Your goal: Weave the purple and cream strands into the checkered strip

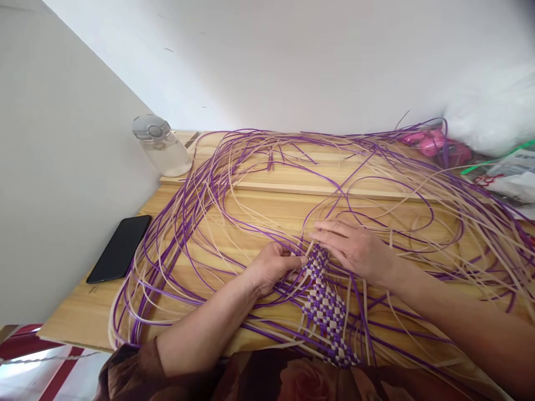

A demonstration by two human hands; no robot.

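Note:
A narrow woven piece (325, 306) of purple and cream strands runs from between my hands down to the table's front edge. My left hand (278, 267) pinches strands at the upper left edge of the weave, thumb and index finger together. Over the top end of the piece, my right hand (355, 245) has its fingers bent around a cream strand, with the fingertips close together. Long loose purple and cream strands (167, 239) fan out to both sides and loop around the back. The fingers partly hide the top of the weave.
On the wooden table (79, 317), a black phone (120, 249) lies at the left. A clear bottle (164, 146) with a grey lid stands behind it, near the wall. Pink items (432, 142) and white plastic bags (495, 114) are at the back right.

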